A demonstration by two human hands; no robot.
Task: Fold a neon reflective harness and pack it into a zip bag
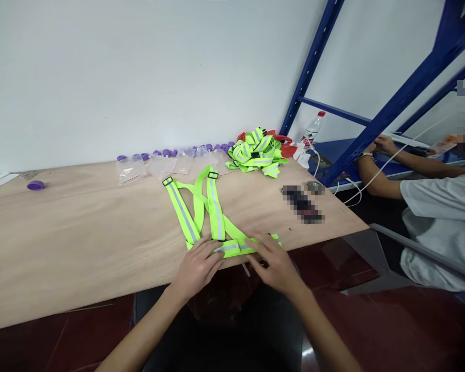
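Note:
A neon yellow-green reflective harness vest [216, 214] with grey stripes lies spread on the wooden table [101, 232], its shoulder straps crossing and its waist belt near the front edge. Black buckles show at the tops of the straps. My left hand [200, 263] rests on the left part of the belt, fingers lying over it. Toward the belt's right end, my right hand [273, 261] touches it with thumb and fingers apart. Part of the belt is hidden under the fingers.
A heap of similar reflective straps [258, 154] sits at the back right on red plastic. Clear plastic bags [186, 163] and several purple caps line the wall. A blurred dark object [302, 204] lies right. Beyond the blue metal frame [310, 67], another person's arms [380, 165] are at work.

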